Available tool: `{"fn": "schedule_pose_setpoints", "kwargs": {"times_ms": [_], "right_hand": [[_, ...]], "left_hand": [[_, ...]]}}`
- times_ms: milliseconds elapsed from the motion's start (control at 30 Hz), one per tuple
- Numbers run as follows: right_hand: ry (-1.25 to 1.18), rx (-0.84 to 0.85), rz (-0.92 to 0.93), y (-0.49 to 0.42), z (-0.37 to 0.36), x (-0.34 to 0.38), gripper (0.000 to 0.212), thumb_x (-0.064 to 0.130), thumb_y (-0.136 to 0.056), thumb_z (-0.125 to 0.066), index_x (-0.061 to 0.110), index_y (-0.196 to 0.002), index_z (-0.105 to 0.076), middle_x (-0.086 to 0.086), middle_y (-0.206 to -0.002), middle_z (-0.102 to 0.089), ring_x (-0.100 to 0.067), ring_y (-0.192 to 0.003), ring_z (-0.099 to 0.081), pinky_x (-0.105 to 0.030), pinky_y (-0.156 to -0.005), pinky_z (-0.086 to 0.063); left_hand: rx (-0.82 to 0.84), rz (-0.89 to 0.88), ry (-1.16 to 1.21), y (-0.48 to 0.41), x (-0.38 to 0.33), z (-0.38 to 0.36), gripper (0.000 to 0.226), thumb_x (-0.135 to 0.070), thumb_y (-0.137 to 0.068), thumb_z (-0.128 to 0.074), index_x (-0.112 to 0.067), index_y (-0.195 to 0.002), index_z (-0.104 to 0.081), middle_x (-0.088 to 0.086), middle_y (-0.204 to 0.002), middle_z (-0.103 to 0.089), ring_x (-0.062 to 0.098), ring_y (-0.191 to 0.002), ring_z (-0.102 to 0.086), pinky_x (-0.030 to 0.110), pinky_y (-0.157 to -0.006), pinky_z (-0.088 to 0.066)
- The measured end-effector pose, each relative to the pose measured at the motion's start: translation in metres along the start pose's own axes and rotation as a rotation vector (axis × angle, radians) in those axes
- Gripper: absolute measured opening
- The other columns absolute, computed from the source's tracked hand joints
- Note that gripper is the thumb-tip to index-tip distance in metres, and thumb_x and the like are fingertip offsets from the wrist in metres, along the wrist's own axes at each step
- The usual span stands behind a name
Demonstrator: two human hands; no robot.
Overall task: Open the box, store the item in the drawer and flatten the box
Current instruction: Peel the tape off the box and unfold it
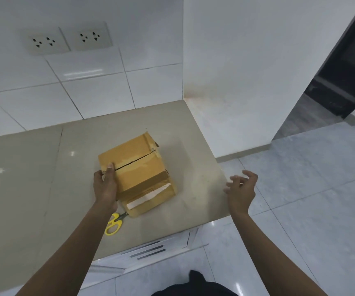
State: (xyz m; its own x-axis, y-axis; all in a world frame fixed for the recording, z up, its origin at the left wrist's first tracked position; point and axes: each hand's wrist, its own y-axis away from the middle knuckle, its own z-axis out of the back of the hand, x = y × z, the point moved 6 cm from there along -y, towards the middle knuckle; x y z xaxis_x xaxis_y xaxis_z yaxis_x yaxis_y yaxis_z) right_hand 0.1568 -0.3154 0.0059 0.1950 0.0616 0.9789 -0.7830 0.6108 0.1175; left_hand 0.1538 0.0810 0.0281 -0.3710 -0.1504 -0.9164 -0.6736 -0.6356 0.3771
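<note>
Item: cardboard box (137, 167), brown, taped. Loc: on beige countertop (33, 178), toward its right end, nearer the front edge than the tiled back wall; well in from the right edge. Orientation: sits skewed to the counter edges; long axis runs from near-left to far-right, far corner pointing at the back-right corner of the surface. Top flaps closed but seam slit along that same axis, dark gap showing. Near side face carries a white label strip w/ tape.

L hand (105, 185): on the box's near-left end, palm against the side, fingers curled over the top edge at the start of the slit. Grip closed on the box.

R hand (241, 189): in the air over the right edge of the counter, apart from the box, fingers spread and loosely bent, holding nothing.

Misc: scissors (114, 224), yellow handles, flat on the surface near the front edge, blade tips just beside or under the box's near corner; can't tell which.

Drawer fronts (148, 251) w/ dark handle strips below the front edge, shut.
</note>
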Motion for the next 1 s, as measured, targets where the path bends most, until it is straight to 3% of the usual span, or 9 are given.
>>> {"fn": "schedule_pose_setpoints", "kwargs": {"times_ms": [133,267,400,567,667,733,800,900,1000], "right_hand": [[0.269,0.041,0.072,-0.010,0.000,-0.018,0.044,0.006,-0.090,-0.052,0.021,-0.128,-0.035,-0.003,-0.103,-0.061,-0.022,-0.081,-0.064,-0.030,-0.065,-0.045],[0.434,0.161,0.049,-0.014,-0.016,-0.026,0.070,0.006,-0.081,-0.059,0.018,-0.142,-0.026,-0.007,-0.119,-0.056,-0.025,-0.098,-0.059,-0.048,-0.093,-0.041],[0.722,0.140,-0.005,-0.008,-0.015,-0.034,0.089,0.030,-0.076,-0.066,0.021,-0.147,-0.013,-0.013,-0.134,-0.052,-0.035,-0.115,-0.053,-0.058,-0.099,-0.035],[1.192,0.254,0.194,0.002,-0.026,-0.021,0.124,0.072,-0.060,-0.068,0.029,-0.150,0.005,-0.013,-0.160,0.013,-0.039,-0.146,0.001,-0.071,-0.108,-0.010],[0.913,0.419,0.439,0.018,-0.062,0.016,0.086,0.061,-0.074,-0.065,0.028,-0.144,-0.029,-0.010,-0.158,-0.020,-0.029,-0.144,-0.019,-0.058,-0.111,-0.020],[0.459,0.630,0.389,0.034,-0.092,0.045,0.046,0.046,-0.088,-0.058,0.030,-0.130,-0.048,0.004,-0.137,-0.050,-0.012,-0.124,-0.049,-0.038,-0.102,-0.043],[0.289,0.780,0.347,0.047,-0.118,0.071,0.023,0.037,-0.096,-0.048,0.030,-0.115,-0.058,0.012,-0.115,-0.061,-0.005,-0.104,-0.058,-0.025,-0.085,-0.048],[0.310,0.834,0.387,0.057,-0.144,0.094,0.027,0.033,-0.100,-0.038,0.022,-0.099,-0.063,0.003,-0.097,-0.066,-0.013,-0.091,-0.061,-0.036,-0.082,-0.050],[0.274,0.813,0.252,0.051,-0.148,0.093,0.035,0.036,-0.100,-0.035,0.019,-0.087,-0.064,-0.003,-0.094,-0.068,-0.021,-0.088,-0.063,-0.047,-0.082,-0.054]], "left_hand": [[-0.012,0.000,-0.032,0.000,0.002,-0.003,0.049,-0.054,-0.090,-0.051,-0.017,-0.121,-0.046,0.004,-0.114,-0.048,0.029,-0.106,-0.051,0.051,-0.094,-0.047],[-0.014,0.018,-0.067,-0.003,0.006,-0.003,0.056,-0.058,-0.088,-0.050,-0.019,-0.127,-0.043,0.006,-0.121,-0.048,0.033,-0.115,-0.051,0.058,-0.099,-0.045],[-0.035,0.053,-0.070,-0.004,0.012,-0.002,0.057,-0.057,-0.088,-0.052,-0.018,-0.129,-0.044,0.011,-0.131,-0.049,0.032,-0.114,-0.051,0.056,-0.099,-0.045],[-0.016,0.152,-0.024,-0.009,0.016,-0.005,0.064,-0.058,-0.087,-0.052,-0.018,-0.136,-0.040,0.006,-0.132,-0.047,0.028,-0.108,-0.047,0.047,-0.087,-0.044],[0.043,0.250,-0.025,-0.008,0.015,-0.008,0.063,-0.057,-0.088,-0.051,-0.019,-0.137,-0.040,0.009,-0.135,-0.047,0.030,-0.113,-0.048,0.047,-0.092,-0.044],[0.128,0.340,-0.051,-0.002,0.014,-0.010,0.057,-0.054,-0.089,-0.051,-0.020,-0.134,-0.043,0.009,-0.133,-0.049,0.031,-0.117,-0.049,0.046,-0.096,-0.042],[0.253,0.412,-0.135,0.008,0.011,-0.013,0.050,-0.054,-0.087,-0.050,-0.020,-0.124,-0.049,0.009,-0.127,-0.051,0.031,-0.111,-0.052,0.044,-0.094,-0.040],[0.411,0.441,-0.132,0.018,0.003,-0.016,0.042,-0.048,-0.087,-0.053,-0.019,-0.118,-0.052,0.010,-0.122,-0.052,0.028,-0.096,-0.054,0.043,-0.082,-0.046],[0.475,0.411,-0.020,0.019,-0.001,-0.013,0.038,-0.043,-0.094,-0.048,-0.021,-0.124,-0.050,0.012,-0.130,-0.050,0.034,-0.109,-0.052,0.053,-0.084,-0.047]]}}
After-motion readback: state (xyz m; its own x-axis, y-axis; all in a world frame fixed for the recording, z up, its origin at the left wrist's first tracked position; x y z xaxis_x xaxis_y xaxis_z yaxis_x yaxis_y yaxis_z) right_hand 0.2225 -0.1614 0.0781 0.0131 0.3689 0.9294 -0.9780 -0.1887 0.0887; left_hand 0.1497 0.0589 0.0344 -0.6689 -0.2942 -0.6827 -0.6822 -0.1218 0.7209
